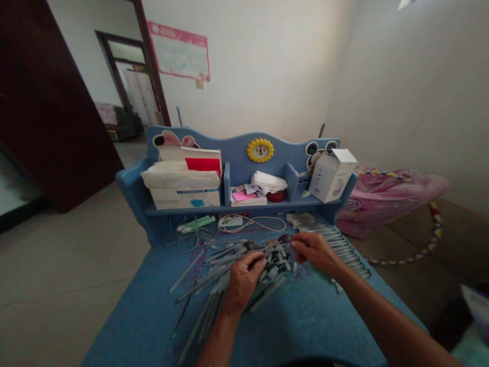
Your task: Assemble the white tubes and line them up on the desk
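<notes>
A loose pile of slim grey pen barrels [217,272] and short pale caps or end pieces [278,260] lies on the blue desk [313,316]. Over the pile's middle, my left hand [243,278] has its fingers curled and thumb drawn in; whatever it may hold is hidden. My right hand [314,251] is pinched at the pile's right edge, close to a small dark round thing [284,238]. What sits between its fingertips is too small to tell. Beyond that hand, finished-looking pens [346,250] lie side by side in a long row.
Behind the pile, a white cable [263,220] and a green-and-white packet [196,224] lie below the shelf. The blue shelf holds a mask box [187,198], papers [248,199] and a white carton [331,176]. A pink plastic-covered bundle [385,199] stands right of the desk.
</notes>
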`<action>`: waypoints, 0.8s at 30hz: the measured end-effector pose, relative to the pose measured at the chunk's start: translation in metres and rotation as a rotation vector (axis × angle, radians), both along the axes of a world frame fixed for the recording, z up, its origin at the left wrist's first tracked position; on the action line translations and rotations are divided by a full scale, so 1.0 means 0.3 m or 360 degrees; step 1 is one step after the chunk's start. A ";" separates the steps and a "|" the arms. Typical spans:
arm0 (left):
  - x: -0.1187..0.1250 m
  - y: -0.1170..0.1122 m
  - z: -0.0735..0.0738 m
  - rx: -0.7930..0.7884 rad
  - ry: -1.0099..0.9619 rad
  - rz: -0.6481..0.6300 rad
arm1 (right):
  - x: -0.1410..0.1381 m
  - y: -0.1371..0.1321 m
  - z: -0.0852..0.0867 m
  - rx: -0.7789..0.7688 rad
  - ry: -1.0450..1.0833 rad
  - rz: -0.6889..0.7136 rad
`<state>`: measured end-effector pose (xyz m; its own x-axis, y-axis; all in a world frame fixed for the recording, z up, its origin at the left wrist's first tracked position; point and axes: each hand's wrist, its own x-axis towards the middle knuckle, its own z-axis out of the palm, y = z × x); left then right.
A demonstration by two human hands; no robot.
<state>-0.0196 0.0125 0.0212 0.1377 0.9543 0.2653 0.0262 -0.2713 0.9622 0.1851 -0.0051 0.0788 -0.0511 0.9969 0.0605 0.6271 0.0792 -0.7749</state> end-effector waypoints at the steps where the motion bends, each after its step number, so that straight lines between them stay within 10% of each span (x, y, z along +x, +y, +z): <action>1: -0.002 0.005 -0.006 -0.0059 -0.0040 0.0027 | 0.019 0.007 -0.026 -0.0056 -0.0086 -0.0074; 13: 0.000 0.020 -0.028 -0.0438 -0.0463 -0.0021 | 0.038 0.050 -0.233 -0.0315 -0.0604 -0.0421; 24: 0.005 -0.002 -0.003 -0.0723 -0.0926 -0.0227 | 0.040 0.009 -0.266 -0.0307 0.0200 -0.0387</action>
<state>-0.0181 0.0118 0.0202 0.2260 0.9706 -0.0825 -0.5263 0.1929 0.8281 0.1971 -0.0025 -0.0011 0.1853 0.9727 -0.1396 0.5081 -0.2164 -0.8337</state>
